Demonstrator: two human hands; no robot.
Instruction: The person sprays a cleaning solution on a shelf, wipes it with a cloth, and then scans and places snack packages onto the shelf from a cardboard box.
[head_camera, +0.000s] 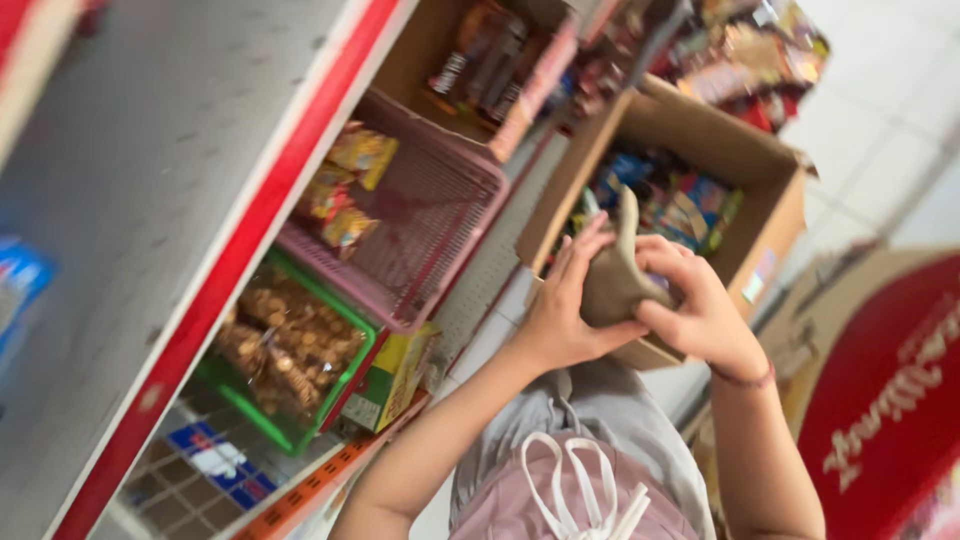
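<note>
Left hand and right hand gripping a torn brown cardboard flap at frame centre, open cardboard box of packets sitting behind, pink basket and green basket lying at left

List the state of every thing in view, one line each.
Brown cardboard flap: bent up, gripped by both hands.
Left hand: closed on the flap.
Right hand: closed on the flap.
Open brown cardboard box: open, holding colourful packets.
Pink plastic basket: nearly empty, few yellow packets.
Green plastic basket: full of brown snacks.
</note>
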